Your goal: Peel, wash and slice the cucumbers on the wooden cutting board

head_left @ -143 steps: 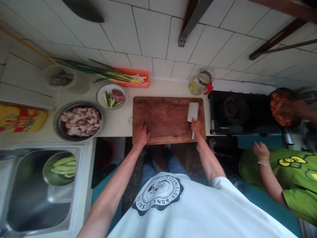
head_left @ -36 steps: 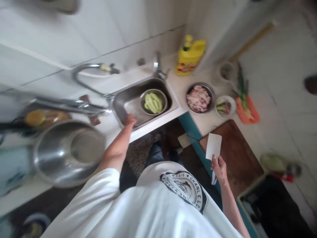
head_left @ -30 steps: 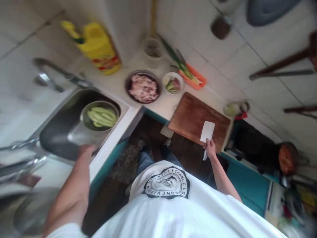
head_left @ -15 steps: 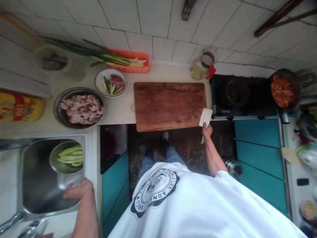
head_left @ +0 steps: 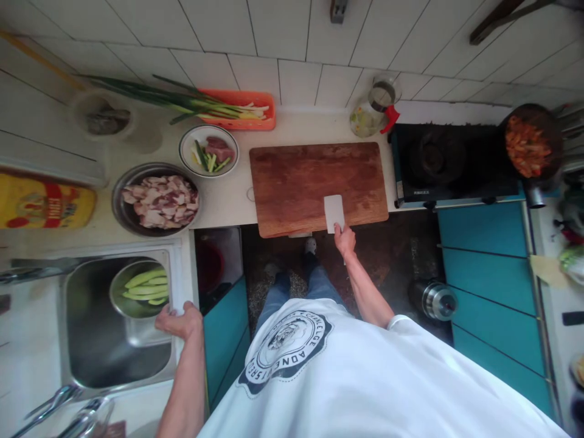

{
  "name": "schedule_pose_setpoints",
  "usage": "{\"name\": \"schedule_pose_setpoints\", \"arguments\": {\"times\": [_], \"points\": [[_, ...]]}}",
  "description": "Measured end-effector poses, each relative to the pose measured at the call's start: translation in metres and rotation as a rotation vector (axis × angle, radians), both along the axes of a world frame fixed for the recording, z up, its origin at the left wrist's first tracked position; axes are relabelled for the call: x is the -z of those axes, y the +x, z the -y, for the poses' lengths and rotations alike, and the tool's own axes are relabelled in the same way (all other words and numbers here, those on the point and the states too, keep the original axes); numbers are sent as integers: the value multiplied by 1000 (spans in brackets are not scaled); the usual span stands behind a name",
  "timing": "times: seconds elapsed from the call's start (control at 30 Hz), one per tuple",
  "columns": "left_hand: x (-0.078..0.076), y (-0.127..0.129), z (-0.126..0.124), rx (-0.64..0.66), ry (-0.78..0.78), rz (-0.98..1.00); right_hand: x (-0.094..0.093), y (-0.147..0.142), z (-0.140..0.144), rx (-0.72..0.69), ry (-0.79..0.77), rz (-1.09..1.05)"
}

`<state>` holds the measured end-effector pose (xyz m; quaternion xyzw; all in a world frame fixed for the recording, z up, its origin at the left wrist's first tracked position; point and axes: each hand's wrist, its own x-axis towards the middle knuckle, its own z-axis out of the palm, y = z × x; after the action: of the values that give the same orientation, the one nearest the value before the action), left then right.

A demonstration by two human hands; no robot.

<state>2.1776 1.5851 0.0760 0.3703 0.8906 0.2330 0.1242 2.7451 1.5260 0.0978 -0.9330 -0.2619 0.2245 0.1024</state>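
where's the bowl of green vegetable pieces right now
The metal bowl of green vegetable pieces sits inside the sink at lower left in the head view, just beyond the left hand resting on the sink's edge.

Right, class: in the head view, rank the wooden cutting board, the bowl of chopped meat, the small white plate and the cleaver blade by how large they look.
1. wooden cutting board
2. bowl of chopped meat
3. small white plate
4. cleaver blade, held in the right hand

All four lie at roughly counter height, so the order seems safe.
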Motion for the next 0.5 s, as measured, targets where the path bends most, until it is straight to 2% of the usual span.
{"name": "schedule_pose_setpoints", "arguments": {"times": [0.1, 0.2, 0.27, 0.43, 0.5], "points": [[3, 7, -1, 76, 22, 36, 2, -38, -15, -87, 27, -59], [1, 15, 1, 122, 49, 86, 5, -47, -24, -139, 108, -111], [-2, 19, 3, 125, 69, 134, 5, -26, -20, -87, 161, -91], [-10, 32, 8, 115, 92, 219, 1, 74, 21, 209, 166, 72], [-13, 40, 8, 107, 76, 241, 2, 96, 33, 233, 188, 102]]}}
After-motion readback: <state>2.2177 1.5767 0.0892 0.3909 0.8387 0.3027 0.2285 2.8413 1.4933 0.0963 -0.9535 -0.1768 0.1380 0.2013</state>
